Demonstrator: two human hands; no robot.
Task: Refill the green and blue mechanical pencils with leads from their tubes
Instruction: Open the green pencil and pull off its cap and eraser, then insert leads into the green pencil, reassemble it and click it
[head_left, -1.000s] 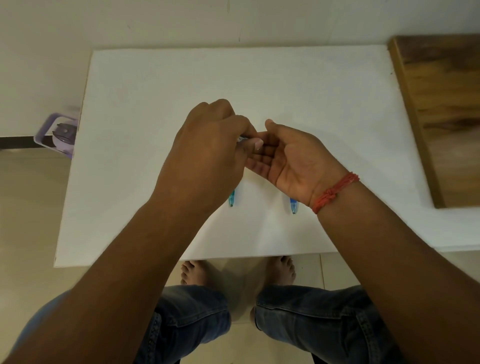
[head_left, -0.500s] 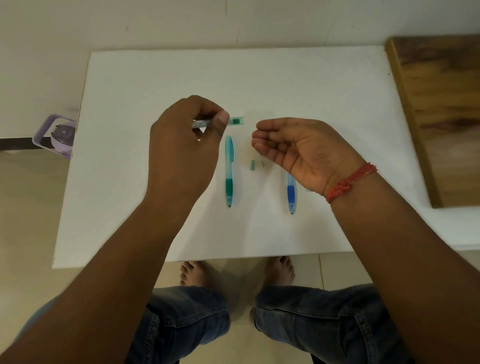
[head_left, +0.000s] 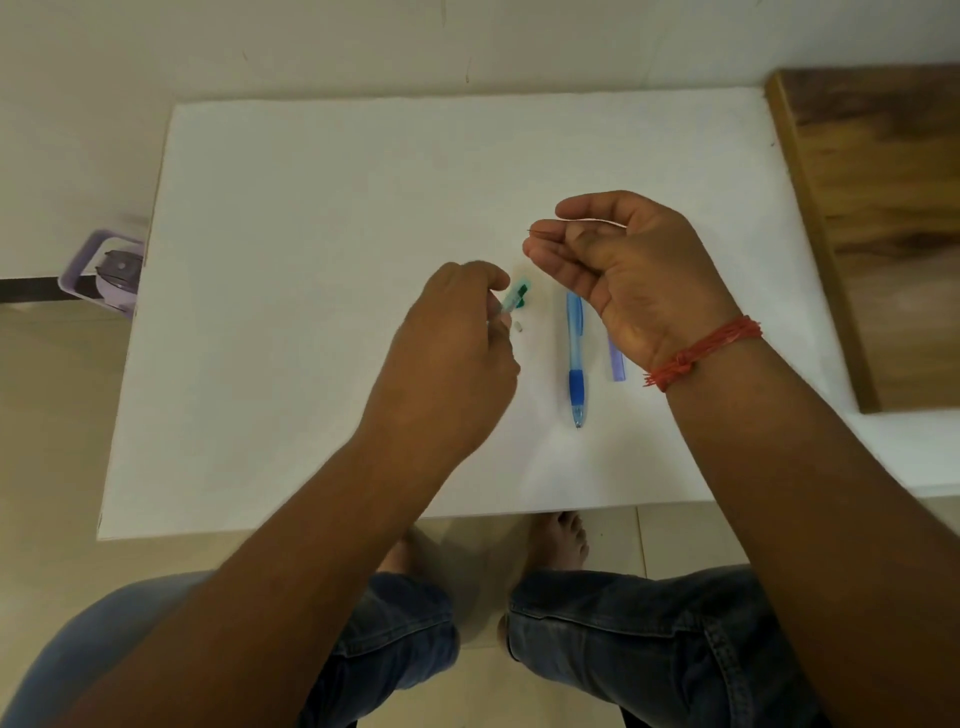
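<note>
the left hand (head_left: 447, 358) is clenched around the green pencil (head_left: 514, 297), whose top end sticks out past the fingers just above the white worktop (head_left: 311, 260), with a small white bit (head_left: 518, 327) lying beside it. the right hand (head_left: 623, 270) is raised palm-up and pinches a thin dark lead (head_left: 537, 232) between thumb and fingers. the blue pencil (head_left: 575, 358) lies on the worktop between the hands, tip toward the person, and a purple tube (head_left: 617, 358) lies just beside it, partly hidden under the right wrist.
</note>
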